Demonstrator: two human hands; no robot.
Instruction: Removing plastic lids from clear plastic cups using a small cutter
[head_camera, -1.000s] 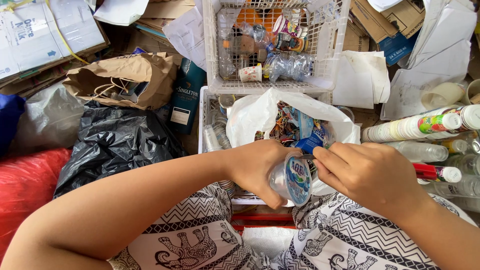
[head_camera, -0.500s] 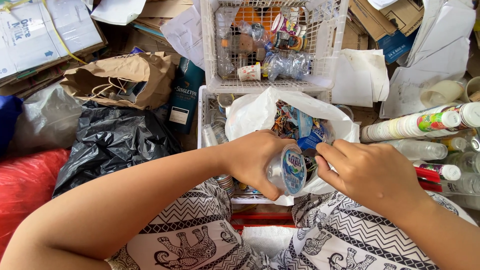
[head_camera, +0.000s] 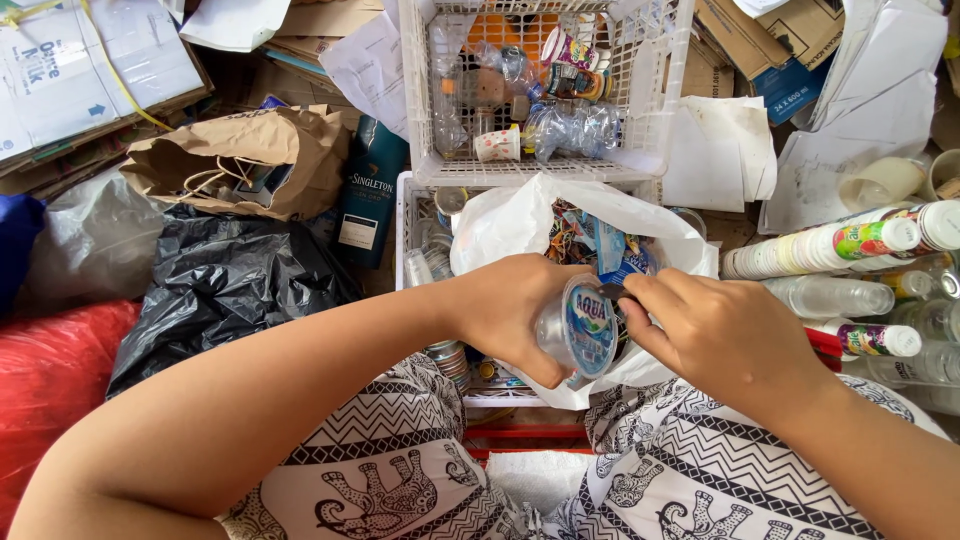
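While a red plastic sack (head_camera: 45, 380) fills the far left edge, a crumpled black plastic bag (head_camera: 225, 290) lies just right of it, with a creased brown paper bag (head_camera: 240, 165) behind. The left hand (head_camera: 505, 310) comes next, its fingers curled closed around a small clear plastic cup (head_camera: 575, 330) sealed with a blue and white foil lid; the cup lies tilted on its side, lid facing up toward the camera, held above the lap and in front of an open white plastic bag (head_camera: 520, 220) stuffed with colourful wrappers. Behind that bag stands a white plastic mesh crate (head_camera: 660, 130) holding crushed clear bottles and cups. Touching the cup's right rim, the right hand (head_camera: 725, 335) is mostly closed, thumb and forefinger pinching the edge of the lid. Farther right, a sideways stack of white paper cups (head_camera: 800, 250) and several clear plastic bottles (head_camera: 830, 297) lie on the ground, near the right forearm.
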